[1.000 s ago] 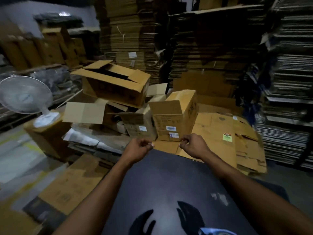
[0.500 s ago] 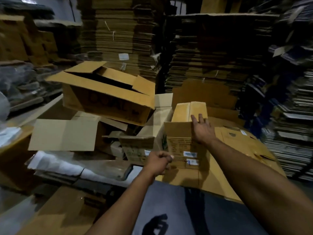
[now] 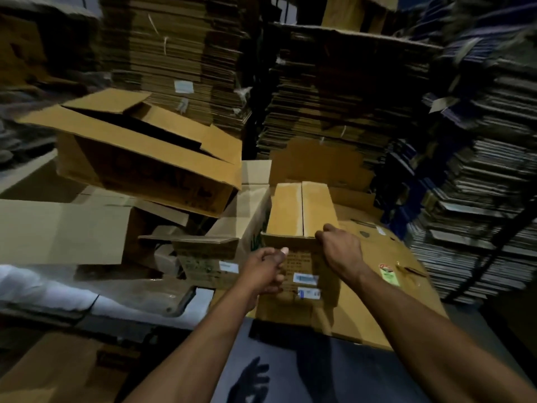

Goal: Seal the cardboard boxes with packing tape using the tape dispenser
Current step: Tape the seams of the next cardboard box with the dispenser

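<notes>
We find the right hand [image 3: 341,251] gripping the near top edge of the small upright brown cardboard box [image 3: 300,216], fingers curled over the rim and the thumb on the top face beside the centre seam. The box's two top flaps lie closed and meet along that seam. The left hand [image 3: 266,270] is held against the box's front face at its left side, fingers curled with the thumb raised; we cannot tell whether it holds anything.

The box carries white and blue printed labels [image 3: 305,279] on its front face. It stands on a flattened brown cardboard sheet [image 3: 372,309] bearing a red and green sticker [image 3: 388,273], and that sheet overlaps the far edge of a dark table surface [image 3: 290,373].

Just left of the box we note a lighter cardboard carton [image 3: 247,216], and above and left of that a large open brown carton [image 3: 139,158] resting tilted on the pile, its flaps loose. Tall stacks of flattened cardboard [image 3: 180,53] stand behind, and further stacks of dark and grey sheets [image 3: 488,199] fill the right side.
</notes>
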`<state>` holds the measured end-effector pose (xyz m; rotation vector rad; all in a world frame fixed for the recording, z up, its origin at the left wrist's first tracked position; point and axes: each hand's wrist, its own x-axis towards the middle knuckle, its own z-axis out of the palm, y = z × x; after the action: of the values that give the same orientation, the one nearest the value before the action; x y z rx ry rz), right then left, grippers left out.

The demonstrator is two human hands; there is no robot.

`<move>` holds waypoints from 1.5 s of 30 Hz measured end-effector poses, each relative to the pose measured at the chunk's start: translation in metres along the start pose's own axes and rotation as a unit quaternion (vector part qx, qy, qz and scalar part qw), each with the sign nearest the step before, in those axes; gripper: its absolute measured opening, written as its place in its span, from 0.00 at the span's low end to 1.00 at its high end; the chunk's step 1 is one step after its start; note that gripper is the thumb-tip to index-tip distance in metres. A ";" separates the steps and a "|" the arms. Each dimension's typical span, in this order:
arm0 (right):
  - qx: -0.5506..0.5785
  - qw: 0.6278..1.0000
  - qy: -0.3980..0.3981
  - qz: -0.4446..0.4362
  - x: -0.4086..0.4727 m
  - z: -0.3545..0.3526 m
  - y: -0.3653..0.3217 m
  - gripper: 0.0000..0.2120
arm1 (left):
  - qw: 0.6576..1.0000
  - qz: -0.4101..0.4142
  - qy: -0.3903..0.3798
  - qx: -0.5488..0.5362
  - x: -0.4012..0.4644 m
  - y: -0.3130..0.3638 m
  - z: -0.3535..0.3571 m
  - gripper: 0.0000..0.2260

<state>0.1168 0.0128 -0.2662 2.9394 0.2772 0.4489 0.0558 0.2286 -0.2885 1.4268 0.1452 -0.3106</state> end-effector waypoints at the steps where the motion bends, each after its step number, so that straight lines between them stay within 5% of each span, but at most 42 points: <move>1: -0.005 1.000 0.012 -0.015 -0.008 -0.009 0.000 0.12 | 1.000 0.007 0.001 -0.001 -0.002 0.004 0.007 0.23; 7: 0.000 0.997 0.050 -0.063 -0.070 -0.080 0.013 0.13 | 0.998 -0.038 0.018 -0.055 -0.042 0.017 0.060 0.51; 10: 0.032 0.996 -0.006 -0.085 -0.125 -0.094 0.007 0.10 | 0.993 -0.081 0.017 -0.087 -0.082 0.012 0.088 0.38; 13: 0.064 0.987 -0.092 -0.111 -0.174 -0.098 -0.006 0.11 | 0.982 -0.083 0.122 -0.118 -0.115 -0.018 0.107 0.24; 20: 0.168 0.963 -0.106 -0.184 -0.261 -0.115 -0.071 0.03 | 0.942 -0.031 0.333 0.007 -0.071 -0.133 -0.005 0.36; 24: 0.242 0.950 -0.061 -0.190 -0.279 -0.140 -0.105 0.07 | 0.958 -0.052 0.268 0.082 -0.204 -0.024 0.018 0.09; 30: 0.446 0.865 -0.087 -0.212 -0.296 -0.145 -0.159 0.20 | 0.958 -0.113 0.169 0.201 -0.253 0.010 -0.076 0.09; 36: 0.284 0.931 -0.153 -0.171 -0.259 -0.084 -0.169 0.26 | 0.949 -0.106 0.159 0.250 -0.269 0.012 -0.140 0.20; 40: 0.197 0.942 -0.204 -0.182 -0.255 -0.055 -0.182 0.30 | 0.954 -0.069 0.219 0.194 -0.267 -0.006 -0.151 0.17; 45: 0.186 0.949 -0.167 -0.191 -0.269 -0.069 -0.180 0.36 | 0.953 -0.025 0.246 0.175 -0.262 -0.026 -0.143 0.11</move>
<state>-0.1854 0.1409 -0.3088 3.1256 0.9506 -0.1742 -0.1885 0.3988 -0.2592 1.8353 0.5568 -0.0129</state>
